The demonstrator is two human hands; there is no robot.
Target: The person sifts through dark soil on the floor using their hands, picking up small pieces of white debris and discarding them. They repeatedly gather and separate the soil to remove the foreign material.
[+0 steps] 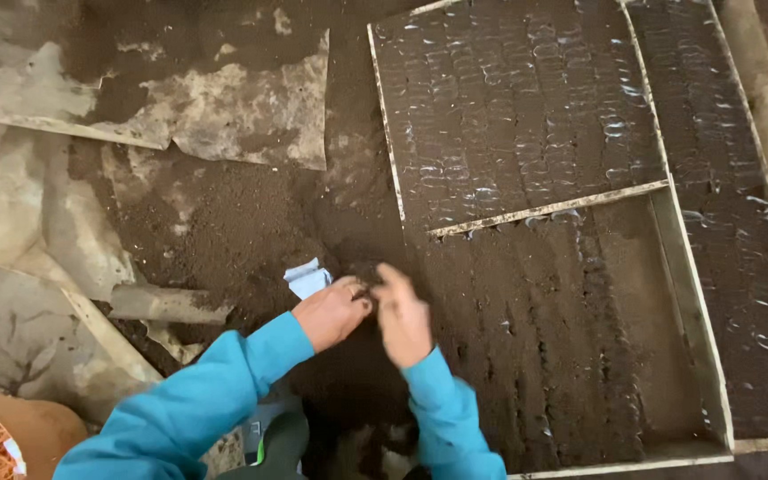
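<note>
Right hand (404,318) blurry, finger state unclear tbh. Left hand (334,313) fingers curled, pinching dark soil clump (363,289), pale paper scrap (307,278) just beyond knuckles.

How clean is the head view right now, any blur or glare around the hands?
Head view: right hand is motion-smeared, left hand a little sharper; light is soft and even, without hard shadows; small glints dot the dark rows in the wooden frame; the soil looks matte.
</note>
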